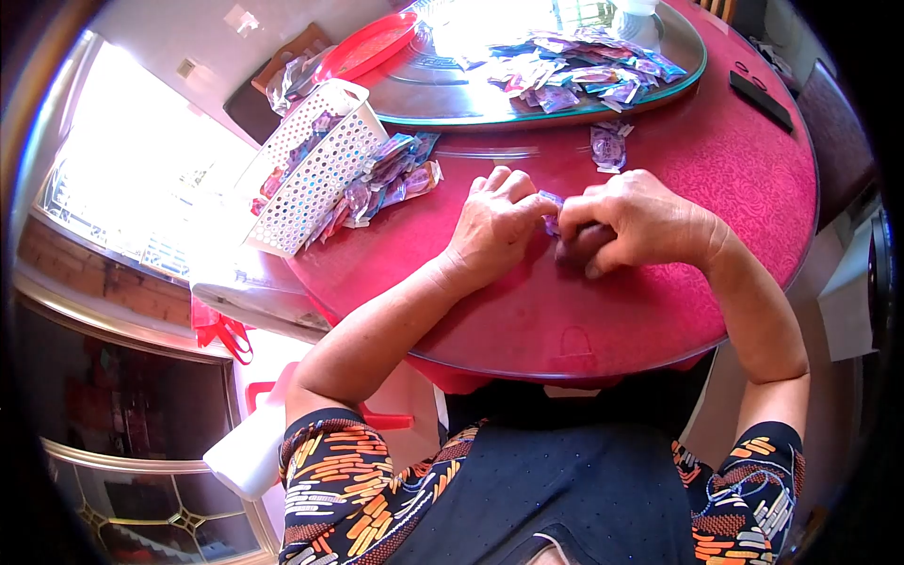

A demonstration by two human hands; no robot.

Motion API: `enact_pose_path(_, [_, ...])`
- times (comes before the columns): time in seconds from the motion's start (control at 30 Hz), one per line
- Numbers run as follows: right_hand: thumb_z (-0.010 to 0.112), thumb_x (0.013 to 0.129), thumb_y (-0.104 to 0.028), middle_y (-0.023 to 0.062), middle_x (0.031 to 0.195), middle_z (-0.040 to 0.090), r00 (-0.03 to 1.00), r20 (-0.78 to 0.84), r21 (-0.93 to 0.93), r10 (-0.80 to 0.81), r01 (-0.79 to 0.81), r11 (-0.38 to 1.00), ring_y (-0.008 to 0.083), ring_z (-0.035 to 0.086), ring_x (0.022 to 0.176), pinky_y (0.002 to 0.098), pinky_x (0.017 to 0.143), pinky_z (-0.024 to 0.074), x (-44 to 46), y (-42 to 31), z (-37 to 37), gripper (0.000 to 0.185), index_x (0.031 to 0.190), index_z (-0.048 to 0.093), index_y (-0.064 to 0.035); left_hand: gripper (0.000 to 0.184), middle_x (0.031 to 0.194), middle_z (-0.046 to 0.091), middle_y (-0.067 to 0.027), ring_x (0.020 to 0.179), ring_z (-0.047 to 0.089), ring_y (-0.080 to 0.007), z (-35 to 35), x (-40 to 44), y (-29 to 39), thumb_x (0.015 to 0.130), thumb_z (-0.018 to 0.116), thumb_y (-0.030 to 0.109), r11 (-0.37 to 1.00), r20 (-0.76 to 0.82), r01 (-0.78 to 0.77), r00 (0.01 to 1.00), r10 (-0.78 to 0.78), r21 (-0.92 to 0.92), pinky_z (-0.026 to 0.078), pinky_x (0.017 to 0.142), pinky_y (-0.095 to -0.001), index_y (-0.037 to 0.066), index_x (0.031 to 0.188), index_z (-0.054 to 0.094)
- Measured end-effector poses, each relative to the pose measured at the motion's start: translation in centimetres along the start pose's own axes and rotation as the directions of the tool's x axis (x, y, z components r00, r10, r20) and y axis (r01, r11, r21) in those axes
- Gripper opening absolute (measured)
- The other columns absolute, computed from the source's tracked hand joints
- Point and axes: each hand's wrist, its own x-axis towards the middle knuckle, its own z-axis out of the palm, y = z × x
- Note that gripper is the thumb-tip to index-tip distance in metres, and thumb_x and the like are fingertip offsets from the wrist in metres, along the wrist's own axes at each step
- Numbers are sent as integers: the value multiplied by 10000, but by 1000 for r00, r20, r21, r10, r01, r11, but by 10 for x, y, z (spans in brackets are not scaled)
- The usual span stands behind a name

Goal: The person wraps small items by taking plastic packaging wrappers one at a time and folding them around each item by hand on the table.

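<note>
Between my two hands, above the red tabletop [527, 325], is a small purple packet [550, 224], mostly covered by fingers. My left hand [497, 226] is closed, pinching the packet's left side between thumb and fingers. From the right, my right hand [629, 221] grips the same packet with curled fingers. Just beyond my right hand lies a single purple sachet [608, 147], flat on the table. A loose pile of purple and blue sachets [386, 179] lies to the left, against a white perforated basket [315, 179] with more sachets inside.
A large heap of sachets [584, 68] covers part of the round turntable [424, 115] at the back. A red round tray [369, 47] rests at its left edge. On the far right of the table lies a black phone-like object [761, 101]. A chair [843, 141] stands beyond it.
</note>
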Motion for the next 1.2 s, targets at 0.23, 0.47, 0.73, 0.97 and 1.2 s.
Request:
enact_pose_path(0.23, [899, 666, -137, 68, 930, 783, 968, 245, 336, -61, -26, 941, 167, 730, 830, 324, 780, 590, -6, 1, -16, 417, 1051, 762, -55, 212, 977, 639, -51, 987, 602, -302, -2, 1, -3, 861, 773, 124, 1000, 23, -23, 999, 23, 2, 501, 878, -455, 189, 1063, 767])
enact_pose_path(0.47, [887, 655, -53, 45, 910, 752, 999, 42, 510, 30, -47, 859, 134, 709, 834, 293, 779, 605, -13, 15, -35, 392, 1029, 768, -45, 347, 1232, 663, -53, 1136, 583, -299, -6, 8, 16, 843, 840, 315, 998, 143, -44, 988, 49, -34, 466, 964, -516, 170, 1142, 740])
enact_pose_path(0.73, [861, 684, 4, 59, 962, 776, 995, -26, 521, 94, -67, 851, 151, 730, 885, 301, 831, 608, -10, 16, -29, 379, 1046, 755, -34, 202, 1204, 673, -58, 1073, 608, -291, -1, 1, 11, 839, 789, 140, 995, 101, -100, 990, 99, 6, 451, 870, -470, 143, 1029, 721])
enact_pose_path(0.97, [882, 707, -90, 111, 932, 795, 981, -193, 201, 2, 38, 979, 214, 774, 866, 326, 827, 600, -1, 20, -10, 397, 1081, 750, -69, 230, 1122, 690, -46, 1006, 624, -278, -4, 2, 16, 798, 837, 132, 992, 59, -106, 992, 110, -70, 449, 841, -436, 106, 984, 705])
enact_pose_path(1.2, [886, 698, -180, 98, 961, 777, 981, -190, -51, 32, -42, 998, 295, 757, 898, 392, 820, 588, 1, 16, -3, 383, 1040, 735, -95, 238, 1165, 718, -79, 1049, 639, -305, -3, -1, 8, 799, 838, 113, 988, 64, -62, 995, 71, -140, 486, 895, -465, 85, 985, 694])
